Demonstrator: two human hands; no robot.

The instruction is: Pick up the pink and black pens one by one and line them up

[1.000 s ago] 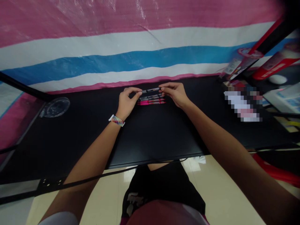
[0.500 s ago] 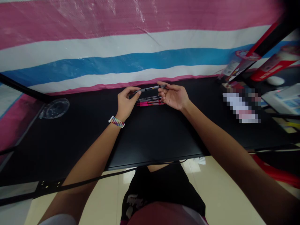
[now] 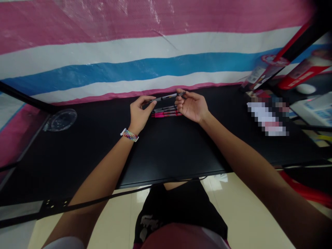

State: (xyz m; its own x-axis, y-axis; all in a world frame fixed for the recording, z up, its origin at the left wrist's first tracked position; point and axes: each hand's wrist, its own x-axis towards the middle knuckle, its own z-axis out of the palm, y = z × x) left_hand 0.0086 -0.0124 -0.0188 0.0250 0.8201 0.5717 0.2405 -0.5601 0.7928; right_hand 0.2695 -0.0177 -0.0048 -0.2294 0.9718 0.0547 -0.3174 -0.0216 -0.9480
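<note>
A grey and black pen (image 3: 166, 98) is held between my two hands, its right end a little higher than its left. My left hand (image 3: 140, 112) pinches the left end between thumb and fingers. At the other end, the fingers of my right hand (image 3: 192, 105) close on the dark tip, palm partly turned up. Just below the held pen, several pens lie side by side on the black table (image 3: 166, 148): dark ones at the back and a pink one (image 3: 162, 114) at the front. Their right ends are partly hidden by my right hand.
A round clear plastic lid (image 3: 62, 120) lies at the table's left. To the right stand a clear cup (image 3: 259, 74) and a red-and-white container (image 3: 303, 74), with a white rounded object (image 3: 306, 89) and a blurred-out item nearby. A striped sheet hangs behind; a cable crosses the front edge.
The right end of the held pen has risen slightly with the fingers of my right hand. My left hand has stayed almost in place, and the pens on the table have not moved.
</note>
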